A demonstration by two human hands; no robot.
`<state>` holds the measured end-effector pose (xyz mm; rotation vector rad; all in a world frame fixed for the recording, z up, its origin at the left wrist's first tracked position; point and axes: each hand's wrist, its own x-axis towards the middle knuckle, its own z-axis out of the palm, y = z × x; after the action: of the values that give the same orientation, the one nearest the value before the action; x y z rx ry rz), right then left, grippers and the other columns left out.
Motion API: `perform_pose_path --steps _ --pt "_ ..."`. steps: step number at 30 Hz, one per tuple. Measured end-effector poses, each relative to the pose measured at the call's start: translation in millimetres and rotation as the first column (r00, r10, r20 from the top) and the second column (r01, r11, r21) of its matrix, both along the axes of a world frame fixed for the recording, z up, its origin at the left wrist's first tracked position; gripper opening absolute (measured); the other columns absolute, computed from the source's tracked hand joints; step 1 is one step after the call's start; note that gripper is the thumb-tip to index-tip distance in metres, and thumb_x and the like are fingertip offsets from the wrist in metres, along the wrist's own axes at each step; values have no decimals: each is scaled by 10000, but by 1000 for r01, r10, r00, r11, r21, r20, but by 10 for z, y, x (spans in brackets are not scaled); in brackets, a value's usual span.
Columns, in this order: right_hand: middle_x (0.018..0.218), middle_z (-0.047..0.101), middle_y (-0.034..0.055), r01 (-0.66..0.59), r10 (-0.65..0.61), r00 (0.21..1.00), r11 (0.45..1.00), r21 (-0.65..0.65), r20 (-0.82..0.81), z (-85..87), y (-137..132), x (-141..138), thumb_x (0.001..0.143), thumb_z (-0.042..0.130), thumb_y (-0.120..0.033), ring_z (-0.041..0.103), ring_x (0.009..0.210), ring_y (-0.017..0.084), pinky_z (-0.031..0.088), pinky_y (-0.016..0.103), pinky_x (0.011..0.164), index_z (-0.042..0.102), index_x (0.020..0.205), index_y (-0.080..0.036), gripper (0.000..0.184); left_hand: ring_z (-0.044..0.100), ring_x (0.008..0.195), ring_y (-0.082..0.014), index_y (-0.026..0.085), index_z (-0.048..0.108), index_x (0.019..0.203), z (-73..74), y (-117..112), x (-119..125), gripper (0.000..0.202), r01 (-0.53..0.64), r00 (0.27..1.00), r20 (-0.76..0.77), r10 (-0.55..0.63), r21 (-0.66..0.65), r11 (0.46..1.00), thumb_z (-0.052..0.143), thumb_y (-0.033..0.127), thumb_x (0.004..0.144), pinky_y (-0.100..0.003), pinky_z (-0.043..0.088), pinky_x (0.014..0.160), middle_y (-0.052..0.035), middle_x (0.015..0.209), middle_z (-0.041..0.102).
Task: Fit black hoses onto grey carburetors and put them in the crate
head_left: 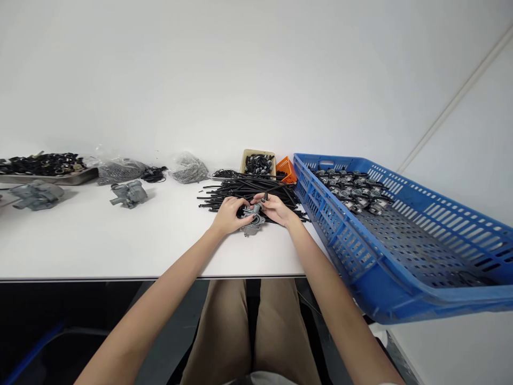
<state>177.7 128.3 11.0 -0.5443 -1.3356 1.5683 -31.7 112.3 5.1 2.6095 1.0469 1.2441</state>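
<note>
A grey metal carburetor (251,229) rests on the white table at its front-middle part, gripped from the left by my left hand (230,215), fingers closed around its body. My right hand (279,208) is closed at its upper end, the fingertips pinching a small black part (265,197) there. Whether that part is attached to the carburetor I cannot make out. Just behind and under my hands lies a pile of thin black rubber hoses (248,187).
At right stands a blue plastic crate (344,251) with several finished-looking carburetors (356,190). Two grey carburetors (130,193) (37,194) sit at left. Behind are a tray of black parts (74,177), plastic bags (188,168), a cream bin (244,160) and an orange basket (289,168).
</note>
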Motion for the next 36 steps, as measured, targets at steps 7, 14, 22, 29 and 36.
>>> perform_pose_path --steps 7,14,22,29,36 --pt "897 769 44 25 -25 1000 1000 -5 -1 -9 11 -10 641 919 -332 706 849 170 534 269 804 739 1011 -187 436 672 965 -268 223 646 976 -12 15 -1 274 -2 1000 4 2 3 1000 628 460 839 -443 418 995 -54 994 749" --pt "759 689 -44 123 -123 991 992 10 -46 -41 40 -104 570 965 -347 715 792 143 534 231 751 664 861 -214 440 674 959 -273 215 645 972 -10 13 3 282 -7 1000 6 7 6 1000 632 460 834 -443 429 979 -65 991 750" --pt "797 774 19 142 -142 990 990 11 0 -21 28 -60 577 946 -437 729 763 164 557 271 759 735 806 -187 400 672 958 -259 225 639 968 -1 2 5 263 6 1000 12 -5 -5 1000 624 450 834 -439 413 989 -48 1001 754" --pt "809 786 22 134 -135 991 991 26 7 -12 28 -64 588 938 -444 727 730 163 566 290 764 752 853 -192 410 667 953 -254 224 638 957 15 -9 3 268 6 1000 8 -6 -19 1000 619 460 830 -438 410 995 -50 991 751" --pt "857 789 18 84 -84 996 996 26 18 21 -9 -9 574 957 -360 716 802 154 546 263 800 747 840 -202 374 674 948 -259 229 640 952 20 -7 -1 262 5 1000 1 -5 -27 1000 621 460 831 -443 419 998 -48 987 756"
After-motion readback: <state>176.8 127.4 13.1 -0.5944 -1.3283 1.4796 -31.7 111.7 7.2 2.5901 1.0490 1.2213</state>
